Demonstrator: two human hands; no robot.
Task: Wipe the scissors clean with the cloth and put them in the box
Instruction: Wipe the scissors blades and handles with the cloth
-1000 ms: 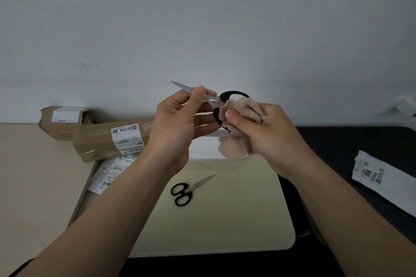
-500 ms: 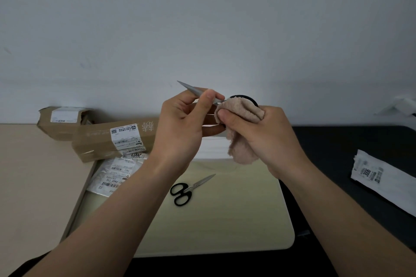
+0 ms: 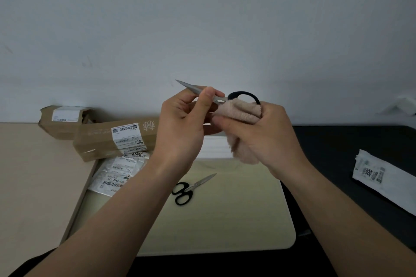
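My left hand (image 3: 184,123) pinches the blades of a pair of black-handled scissors (image 3: 244,93) held in the air, tip pointing up and to the left. My right hand (image 3: 261,132) grips a beige fluffy cloth (image 3: 242,112) wrapped over the lower handle; only one black loop shows above the cloth. A second pair of black-handled scissors (image 3: 191,188) lies flat on the pale board (image 3: 225,220) below my hands. A white box (image 3: 213,146) stands behind my hands, mostly hidden by them.
Two brown cardboard parcels (image 3: 112,139) lie at the back left, with white labelled mailers (image 3: 117,173) beside them. Another white mailer (image 3: 382,177) lies on the black mat (image 3: 337,148) at the right. A beige tabletop (image 3: 33,186) spreads to the left.
The cloth in my right hand has shifted along the handle, first covering more of the black loop, now leaving its top arc showing. My left hand keeps its pinch on the blades.
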